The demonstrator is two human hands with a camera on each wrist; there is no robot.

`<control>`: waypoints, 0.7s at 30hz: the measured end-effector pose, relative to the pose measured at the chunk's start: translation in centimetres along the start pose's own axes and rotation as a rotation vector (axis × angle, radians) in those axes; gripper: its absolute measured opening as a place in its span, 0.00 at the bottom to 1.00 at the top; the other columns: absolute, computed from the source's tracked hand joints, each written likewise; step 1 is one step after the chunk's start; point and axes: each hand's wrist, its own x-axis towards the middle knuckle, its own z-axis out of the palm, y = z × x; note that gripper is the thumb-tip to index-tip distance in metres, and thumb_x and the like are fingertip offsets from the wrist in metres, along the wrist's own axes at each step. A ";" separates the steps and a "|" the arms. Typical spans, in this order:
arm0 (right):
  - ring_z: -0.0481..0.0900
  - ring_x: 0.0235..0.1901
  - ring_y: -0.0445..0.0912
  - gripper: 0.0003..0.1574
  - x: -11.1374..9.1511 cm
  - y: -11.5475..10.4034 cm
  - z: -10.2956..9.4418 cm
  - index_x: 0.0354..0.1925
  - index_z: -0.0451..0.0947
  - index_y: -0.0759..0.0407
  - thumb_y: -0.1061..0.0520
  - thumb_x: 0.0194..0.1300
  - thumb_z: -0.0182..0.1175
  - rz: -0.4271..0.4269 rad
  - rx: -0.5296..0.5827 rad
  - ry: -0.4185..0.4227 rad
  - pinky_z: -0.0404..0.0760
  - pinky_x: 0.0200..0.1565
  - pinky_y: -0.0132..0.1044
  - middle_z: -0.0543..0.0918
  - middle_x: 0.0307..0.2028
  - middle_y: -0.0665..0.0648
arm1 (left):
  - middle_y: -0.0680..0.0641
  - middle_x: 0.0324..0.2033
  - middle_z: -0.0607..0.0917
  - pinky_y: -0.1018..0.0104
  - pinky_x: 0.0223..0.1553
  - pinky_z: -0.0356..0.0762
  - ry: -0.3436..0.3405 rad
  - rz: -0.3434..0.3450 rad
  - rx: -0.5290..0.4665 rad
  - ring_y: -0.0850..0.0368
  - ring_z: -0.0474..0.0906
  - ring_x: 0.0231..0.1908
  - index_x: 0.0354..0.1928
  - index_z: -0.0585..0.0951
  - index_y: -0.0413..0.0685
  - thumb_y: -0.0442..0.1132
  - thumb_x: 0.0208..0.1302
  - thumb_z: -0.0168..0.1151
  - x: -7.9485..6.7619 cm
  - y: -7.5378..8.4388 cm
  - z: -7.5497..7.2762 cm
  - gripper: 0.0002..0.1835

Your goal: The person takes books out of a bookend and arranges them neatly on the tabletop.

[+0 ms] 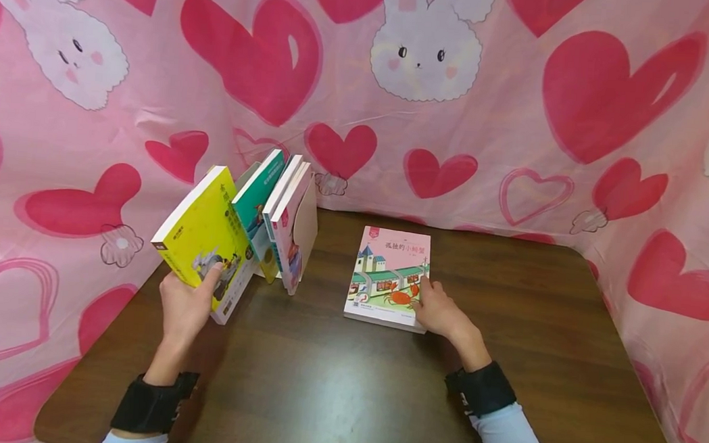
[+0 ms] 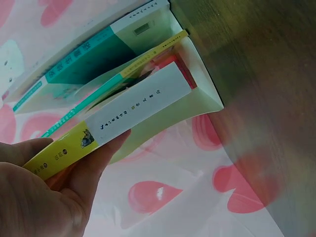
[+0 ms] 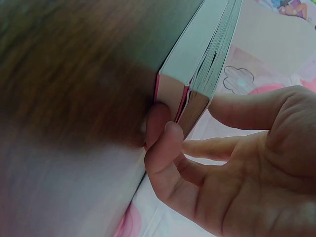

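My left hand (image 1: 188,299) grips a thick yellow book (image 1: 210,240), with the thumb across its cover. The book stands tilted at the near left side of a cream book holder (image 1: 307,225). In the left wrist view, the white and yellow spine (image 2: 116,118) faces the camera, with fingers on both sides. At the table's middle lies a pink book (image 1: 388,271) with a red crab and a train on its cover. My right hand (image 1: 443,311) holds its right edge, thumb on top. The right wrist view shows two stacked books (image 3: 192,69) there, with fingers curled at their edge.
A teal book (image 1: 258,209) and a pink-covered book (image 1: 289,238) stand upright in the holder, with a thinner white-edged one between them. The brown table (image 1: 332,389) meets a pink curtain (image 1: 494,122) with hearts and rabbits at the back and sides.
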 end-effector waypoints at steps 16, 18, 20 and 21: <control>0.73 0.55 0.65 0.47 0.1 -0.1 -0.1 0.79 0.49 0.75 0.57 0.76 0.61 0.019 0.001 -0.009 0.76 0.61 0.64 0.64 0.67 0.78 | 0.33 0.58 0.85 0.40 0.47 0.81 0.003 0.016 0.019 0.30 0.85 0.53 0.67 0.76 0.37 0.42 0.74 0.66 -1.6 0.5 -0.6 0.26; 0.73 0.55 0.64 0.47 0.1 0.0 -0.1 0.79 0.49 0.75 0.57 0.76 0.61 0.020 0.001 -0.010 0.76 0.61 0.64 0.64 0.67 0.78 | 0.33 0.59 0.85 0.39 0.47 0.81 0.001 0.013 0.020 0.30 0.84 0.53 0.68 0.75 0.37 0.42 0.74 0.66 -1.8 0.6 -0.7 0.26; 0.73 0.55 0.64 0.47 0.1 0.0 0.0 0.79 0.49 0.75 0.57 0.76 0.61 0.020 0.001 -0.012 0.76 0.60 0.63 0.64 0.67 0.78 | 0.33 0.59 0.84 0.38 0.47 0.81 0.001 0.003 0.018 0.29 0.84 0.53 0.68 0.75 0.37 0.42 0.74 0.66 -2.0 0.6 -0.8 0.26; 0.73 0.54 0.64 0.47 0.1 0.0 0.0 0.79 0.49 0.75 0.57 0.76 0.61 0.018 0.001 -0.013 0.77 0.60 0.63 0.65 0.67 0.78 | 0.32 0.59 0.84 0.38 0.47 0.81 -0.001 -0.003 0.020 0.29 0.84 0.54 0.68 0.75 0.37 0.42 0.74 0.66 -2.1 0.6 -0.9 0.26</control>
